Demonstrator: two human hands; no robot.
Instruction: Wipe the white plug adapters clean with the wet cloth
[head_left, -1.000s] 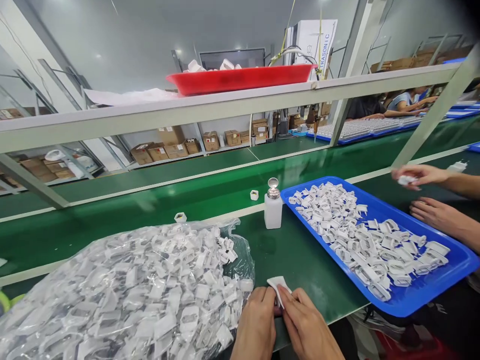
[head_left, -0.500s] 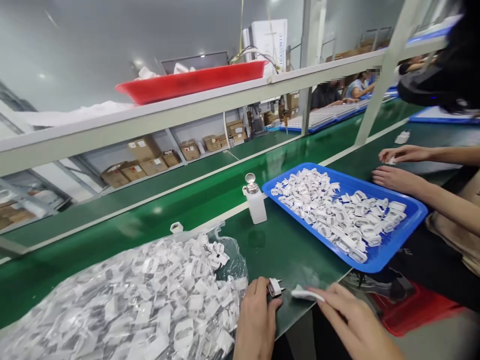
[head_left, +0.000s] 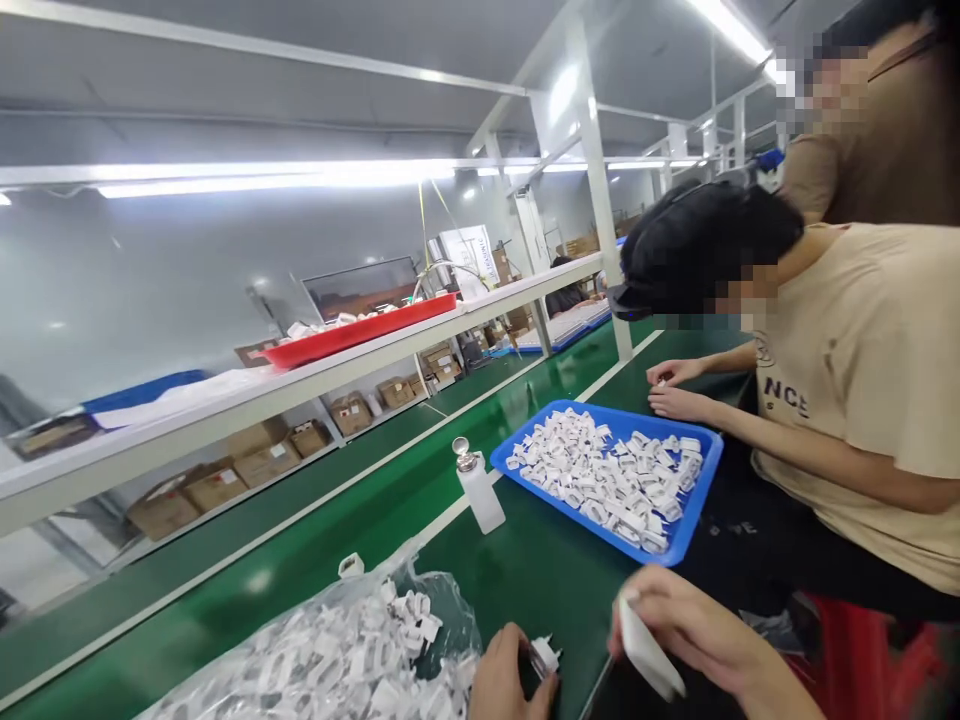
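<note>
Fingers of my left hand [head_left: 504,682] pinch a small white plug part [head_left: 544,655] at the near edge of the green desk [head_left: 540,570], its metal end pointing right; that grip is closed on the part. My right hand [head_left: 694,640] sits just to the right, its grip closed on a folded white wipe [head_left: 649,655] that hangs down from my fingertips, apart from the plug part. Left of my left hand lies a clear plastic bag [head_left: 337,660] heaped with more white parts, its open mouth beside my knuckles. One loose white piece [head_left: 350,566] rests on the green belt just beyond the bag. Farther off on the desk stands a white dispenser bottle [head_left: 480,488] with a metal top, upright, just left of a blue tray [head_left: 694,510] filled with white parts. A person in a tan shirt [head_left: 862,380] sits at the right behind that tray, both hands on the desk at its far corner. Above the belt, a shelf carries a red tray [head_left: 360,330] at the far left-centre.
</note>
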